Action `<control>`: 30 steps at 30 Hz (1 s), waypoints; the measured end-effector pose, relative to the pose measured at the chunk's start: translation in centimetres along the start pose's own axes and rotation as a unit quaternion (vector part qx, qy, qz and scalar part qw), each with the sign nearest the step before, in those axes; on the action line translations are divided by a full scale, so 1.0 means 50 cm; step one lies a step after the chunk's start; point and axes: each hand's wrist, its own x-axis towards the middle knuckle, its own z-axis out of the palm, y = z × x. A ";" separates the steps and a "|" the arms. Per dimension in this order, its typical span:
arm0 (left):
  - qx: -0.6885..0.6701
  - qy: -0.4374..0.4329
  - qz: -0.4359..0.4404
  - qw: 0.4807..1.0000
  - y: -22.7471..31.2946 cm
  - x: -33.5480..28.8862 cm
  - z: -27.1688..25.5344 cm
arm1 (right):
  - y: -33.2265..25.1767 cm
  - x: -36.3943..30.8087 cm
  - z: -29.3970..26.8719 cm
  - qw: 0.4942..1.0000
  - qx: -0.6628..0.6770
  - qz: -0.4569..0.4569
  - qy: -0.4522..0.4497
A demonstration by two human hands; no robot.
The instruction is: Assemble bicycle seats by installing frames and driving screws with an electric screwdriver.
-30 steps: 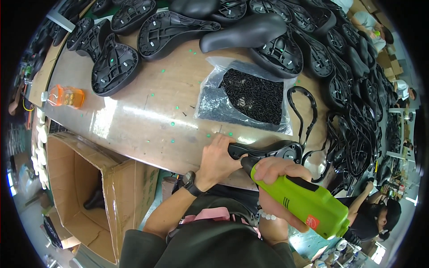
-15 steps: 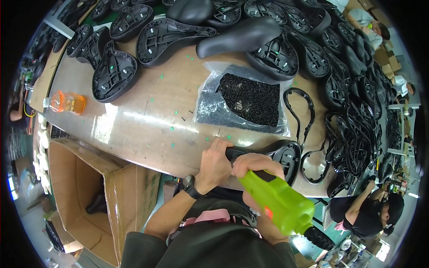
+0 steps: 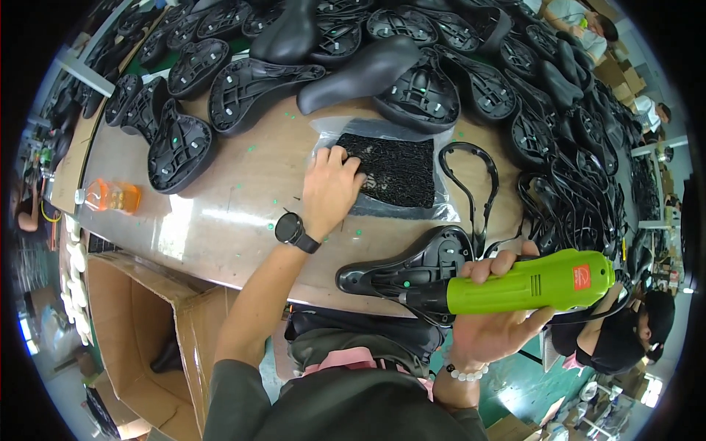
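Saddle point(image 3: 382, 273): one, black, underside up, on the worktable point(image 3: 243, 165) at 5 o'clock from centre, near the edge; neither hand appears to steady it, so a knock could slide it off
Green power driver point(image 3: 529, 283): one, at 4 o'clock, nose toward 9 and over the saddle; whether they touch cannot be told
Right hand point(image 3: 489, 323): at 4 o'clock, fingers wrapped round the driver, thumb apparently off its body; so loose a hold could let the nose swing and scuff the saddle
Left hand point(image 3: 332, 185): at 11 o'clock, fingers bent, tips at the screws; whether any is pinched cannot be told; a hasty pinch could drop some
Black screws point(image 3: 397, 173): one heap, on a clear plastic bag point(image 3: 445, 209) at 1 o'clock; a tug on the plastic could spill them
Loop trim point(image 3: 493, 180): black, at 2 o'clock, beside the bag; a driver swung upward could catch it
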 end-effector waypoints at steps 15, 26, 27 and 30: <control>0.059 -0.069 -0.002 0.996 -0.007 0.008 0.000 | -0.035 -0.021 -0.014 0.982 -0.121 -0.147 -0.012; -0.024 -0.044 0.039 0.998 -0.006 -0.008 -0.017 | -0.028 -0.018 -0.033 0.975 -0.083 -0.168 -0.117; -0.023 -0.043 0.038 0.998 -0.009 -0.009 -0.018 | -0.028 -0.019 -0.031 0.976 -0.086 -0.163 -0.114; 0.010 -0.057 0.022 0.998 -0.015 -0.007 -0.012 | -0.025 -0.019 -0.029 0.976 -0.090 -0.160 -0.116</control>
